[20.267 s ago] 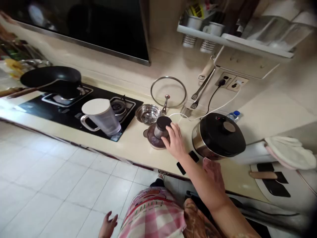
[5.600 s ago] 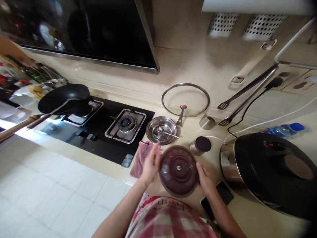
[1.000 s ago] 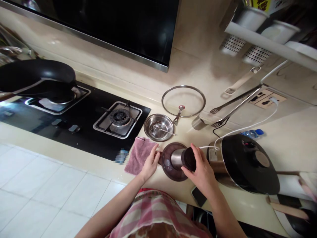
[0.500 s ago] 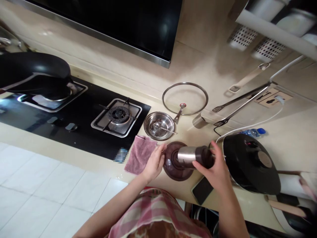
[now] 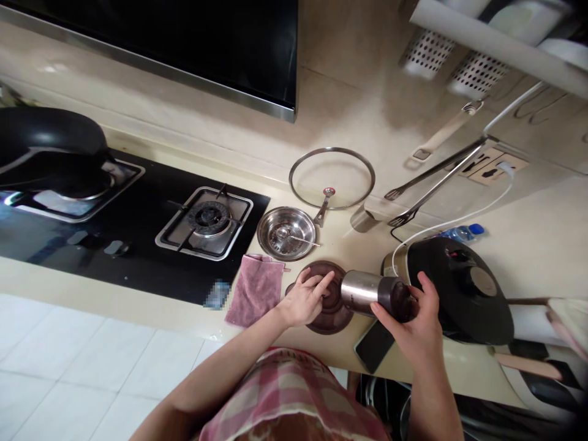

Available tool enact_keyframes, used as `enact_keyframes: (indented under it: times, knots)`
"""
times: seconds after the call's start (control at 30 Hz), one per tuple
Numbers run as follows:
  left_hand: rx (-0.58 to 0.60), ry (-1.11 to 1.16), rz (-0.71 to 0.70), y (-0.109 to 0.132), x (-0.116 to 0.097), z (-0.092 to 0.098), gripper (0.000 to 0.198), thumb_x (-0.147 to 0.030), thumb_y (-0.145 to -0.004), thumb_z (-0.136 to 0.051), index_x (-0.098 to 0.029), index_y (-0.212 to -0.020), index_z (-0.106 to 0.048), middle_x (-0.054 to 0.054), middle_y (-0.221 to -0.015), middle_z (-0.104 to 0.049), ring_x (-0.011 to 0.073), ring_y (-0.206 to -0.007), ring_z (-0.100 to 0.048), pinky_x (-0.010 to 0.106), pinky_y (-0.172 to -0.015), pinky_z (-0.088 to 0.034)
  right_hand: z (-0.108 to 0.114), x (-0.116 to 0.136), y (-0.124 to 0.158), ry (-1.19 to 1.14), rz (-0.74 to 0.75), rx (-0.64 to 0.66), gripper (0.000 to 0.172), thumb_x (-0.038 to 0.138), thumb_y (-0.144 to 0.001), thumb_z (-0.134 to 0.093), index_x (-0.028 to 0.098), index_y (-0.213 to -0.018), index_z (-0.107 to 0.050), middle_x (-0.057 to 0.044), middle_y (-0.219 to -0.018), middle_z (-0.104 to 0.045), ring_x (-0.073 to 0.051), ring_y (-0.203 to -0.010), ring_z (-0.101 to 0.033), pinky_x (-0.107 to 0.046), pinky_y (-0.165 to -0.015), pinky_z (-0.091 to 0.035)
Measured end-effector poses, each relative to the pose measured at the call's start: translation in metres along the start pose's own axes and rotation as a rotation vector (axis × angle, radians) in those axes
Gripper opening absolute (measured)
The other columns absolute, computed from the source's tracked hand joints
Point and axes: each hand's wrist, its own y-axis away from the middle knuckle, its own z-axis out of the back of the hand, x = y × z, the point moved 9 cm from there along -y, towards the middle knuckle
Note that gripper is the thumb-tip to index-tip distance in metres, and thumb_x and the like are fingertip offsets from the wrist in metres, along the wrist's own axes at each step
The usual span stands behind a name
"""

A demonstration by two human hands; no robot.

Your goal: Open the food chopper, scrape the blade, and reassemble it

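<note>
My right hand (image 5: 411, 312) holds a brushed-steel cylinder with a dark brown end (image 5: 361, 291), tipped on its side. It looks like an appliance's motor unit, though I cannot be sure of its kind. Its steel end points left, over the right part of a round, dark brown lid-like piece (image 5: 337, 321) on the counter. Over the left and middle of that round piece lies my left hand (image 5: 305, 300), fingers stretched out and touching or nearly touching it. The hand hides part of the piece.
Left of my hands lies a pink cloth (image 5: 255, 291), with a steel pan (image 5: 266, 236) behind it. A glass lid (image 5: 333, 177) leans on the wall. A phone (image 5: 374, 346) and a black-lidded cooker (image 5: 459, 291) are to the right; the gas hob (image 5: 138, 245) is left.
The steel cylinder has moved slightly right from over the middle of the round piece. My left hand has shifted from its left edge onto its middle. The view has turned slightly.
</note>
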Motion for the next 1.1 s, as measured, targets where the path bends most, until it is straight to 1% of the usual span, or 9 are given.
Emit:
enact_keyframes:
  times: [0.13,0.23,0.33,0.57,0.7,0.83,0.9,0.97,1.1]
  knots:
    - [-0.044,0.037,0.031,0.005,0.003,0.013,0.085,-0.008,-0.082,-0.040,-0.018,-0.155,0.002,0.013,-0.128,-0.062,0.0268,-0.130,-0.045,0.058,-0.113,-0.021,-0.008,0.002,0.001,-0.018,-0.034,0.076,0.105,0.049,-0.062,-0.079,0.023,-0.148,-0.026,-0.014,-0.124,-0.057,-0.028,-0.107,-0.060,-0.048,-0.090,-0.050]
    - [-0.108,0.094,0.123,0.012,0.013,0.028,0.081,-0.009,-0.085,-0.039,-0.019,-0.155,0.001,0.009,-0.116,-0.068,0.0258,-0.123,-0.049,0.057,-0.112,-0.023,-0.016,0.018,0.001,-0.007,0.061,0.129,0.103,0.049,-0.062,-0.079,0.021,-0.148,-0.028,-0.015,-0.126,-0.056,-0.029,-0.110,-0.060,-0.048,-0.091,-0.051]
    - [-0.138,0.137,0.152,0.018,0.016,0.034,0.081,-0.009,-0.086,-0.039,-0.020,-0.155,0.001,0.006,-0.105,-0.071,0.0255,-0.113,-0.054,0.058,-0.110,-0.025,-0.026,0.034,0.000,0.021,0.160,0.171,0.100,0.048,-0.064,-0.078,0.021,-0.147,-0.029,-0.015,-0.129,-0.055,-0.030,-0.113,-0.058,-0.048,-0.094,-0.050]
    - [-0.295,0.313,0.289,0.032,0.028,0.043,0.073,-0.014,-0.091,-0.037,-0.023,-0.155,-0.003,0.007,-0.106,-0.069,0.0226,-0.104,-0.057,0.048,-0.101,-0.039,-0.056,0.063,0.001,0.060,0.374,0.369,0.098,0.034,-0.067,-0.076,0.026,-0.149,-0.024,-0.012,-0.137,-0.053,-0.029,-0.123,-0.055,-0.048,-0.101,-0.049]
    - [-0.318,0.487,0.378,0.039,0.037,0.038,0.069,-0.017,-0.093,-0.035,-0.024,-0.155,-0.005,0.007,-0.110,-0.066,0.0191,-0.101,-0.060,0.042,-0.097,-0.045,-0.067,0.074,0.000,0.092,0.497,0.513,0.095,0.025,-0.070,-0.073,0.028,-0.150,-0.021,-0.010,-0.143,-0.048,-0.028,-0.129,-0.050,-0.048,-0.105,-0.046]
    - [-0.308,0.600,0.415,0.042,0.042,0.030,0.067,-0.021,-0.094,-0.035,-0.022,-0.155,-0.006,0.007,-0.109,-0.066,0.0183,-0.100,-0.061,0.040,-0.095,-0.047,-0.077,0.090,0.004,0.124,0.623,0.703,0.092,0.015,-0.072,-0.067,0.032,-0.150,-0.021,-0.006,-0.145,-0.046,-0.025,-0.133,-0.045,-0.045,-0.109,-0.043]
    - [-0.317,0.639,0.424,0.043,0.044,0.028,0.067,-0.021,-0.094,-0.035,-0.021,-0.155,-0.006,0.007,-0.109,-0.066,0.0182,-0.100,-0.060,0.038,-0.094,-0.047,-0.082,0.095,0.006,0.151,0.656,0.754,0.091,0.010,-0.071,-0.063,0.034,-0.150,-0.023,-0.004,-0.145,-0.046,-0.023,-0.135,-0.043,-0.044,-0.110,-0.042]
    - [-0.328,0.664,0.426,0.044,0.045,0.027,0.067,-0.021,-0.094,-0.035,-0.021,-0.155,-0.006,0.007,-0.109,-0.066,0.0181,-0.099,-0.061,0.038,-0.092,-0.048,-0.087,0.097,0.006,0.188,0.667,0.758,0.092,0.008,-0.070,-0.063,0.035,-0.150,-0.024,-0.004,-0.145,-0.045,-0.024,-0.135,-0.042,-0.044,-0.110,-0.043]
    - [-0.348,0.669,0.423,0.044,0.046,0.026,0.066,-0.021,-0.094,-0.035,-0.021,-0.154,-0.009,0.007,-0.109,-0.066,0.0184,-0.100,-0.060,0.038,-0.092,-0.047,-0.091,0.086,0.003,0.246,0.572,0.644,0.098,0.015,-0.070,-0.070,0.033,-0.151,-0.019,-0.008,-0.143,-0.047,-0.029,-0.129,-0.049,-0.049,-0.104,-0.047]
